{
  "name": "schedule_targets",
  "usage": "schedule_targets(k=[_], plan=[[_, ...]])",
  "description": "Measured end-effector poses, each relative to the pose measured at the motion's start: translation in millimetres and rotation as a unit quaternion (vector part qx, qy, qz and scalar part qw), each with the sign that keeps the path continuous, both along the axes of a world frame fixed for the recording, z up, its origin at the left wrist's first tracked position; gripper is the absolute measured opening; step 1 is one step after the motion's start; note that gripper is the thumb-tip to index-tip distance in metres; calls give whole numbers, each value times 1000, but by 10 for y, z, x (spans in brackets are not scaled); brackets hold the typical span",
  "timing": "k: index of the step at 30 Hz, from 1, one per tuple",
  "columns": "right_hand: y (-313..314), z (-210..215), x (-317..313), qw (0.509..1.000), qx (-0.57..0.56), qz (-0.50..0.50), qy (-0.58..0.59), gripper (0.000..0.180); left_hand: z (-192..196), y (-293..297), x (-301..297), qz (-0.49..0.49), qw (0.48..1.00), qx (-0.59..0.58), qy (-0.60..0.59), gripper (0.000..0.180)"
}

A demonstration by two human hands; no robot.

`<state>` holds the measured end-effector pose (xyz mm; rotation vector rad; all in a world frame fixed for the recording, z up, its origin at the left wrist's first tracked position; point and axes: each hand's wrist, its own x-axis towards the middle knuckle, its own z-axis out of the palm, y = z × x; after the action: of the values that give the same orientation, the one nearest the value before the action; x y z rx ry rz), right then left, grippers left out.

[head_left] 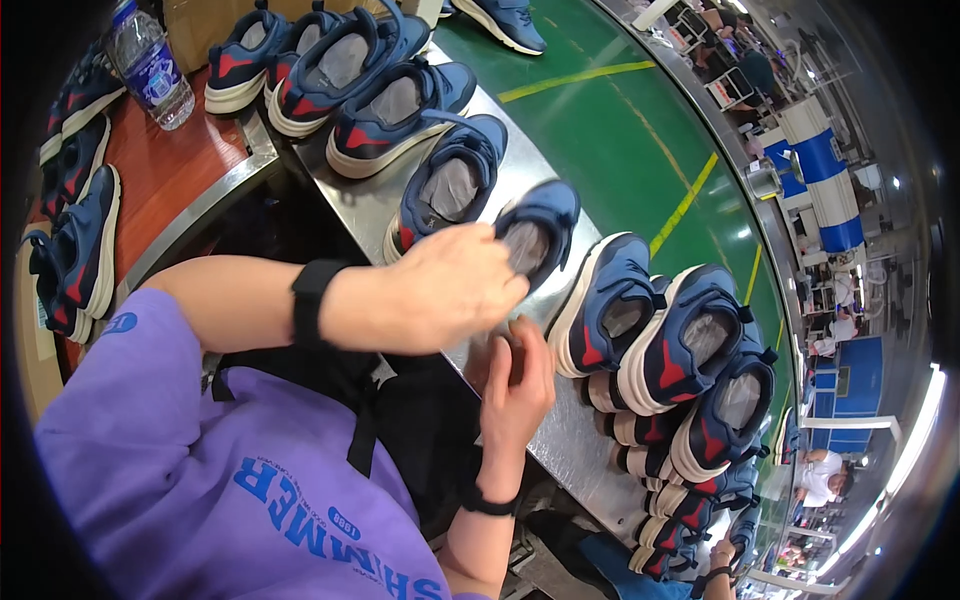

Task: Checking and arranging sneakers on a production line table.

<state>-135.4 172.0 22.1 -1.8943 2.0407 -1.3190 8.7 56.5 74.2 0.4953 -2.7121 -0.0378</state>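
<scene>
A blue sneaker (541, 222) with pale stuffing in its opening stands on a metal ledge (560, 440) before me. My left hand (440, 285), a dark band at its wrist, is closed in front of this sneaker and covers its heel end. What its curled fingers grip is hidden. Just below, my right hand (517, 385) is raised with bent fingers apart and nothing visible between them. Beside my left hand stands another blue sneaker (455, 188), partly covered by it. To the right sits a similar sneaker (608, 305) with red patches and a white sole.
Several more sneakers (700, 340) are piled at right, and others line the ledge at upper left. A water bottle (150, 65) stands on a reddish-brown table (185, 175). Beyond the ledge runs a green surface (600, 130) with yellow lines. Another person's hand (722, 553) shows at lower right.
</scene>
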Motion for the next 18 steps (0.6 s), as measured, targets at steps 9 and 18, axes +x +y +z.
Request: schedule_targets(k=[9, 18], plan=[[191, 495, 187, 841, 263, 12, -472, 52, 80, 486, 496, -56, 996, 66, 10, 14], [97, 759, 142, 676, 145, 2, -723, 34, -67, 468, 507, -77, 989, 106, 68, 18]])
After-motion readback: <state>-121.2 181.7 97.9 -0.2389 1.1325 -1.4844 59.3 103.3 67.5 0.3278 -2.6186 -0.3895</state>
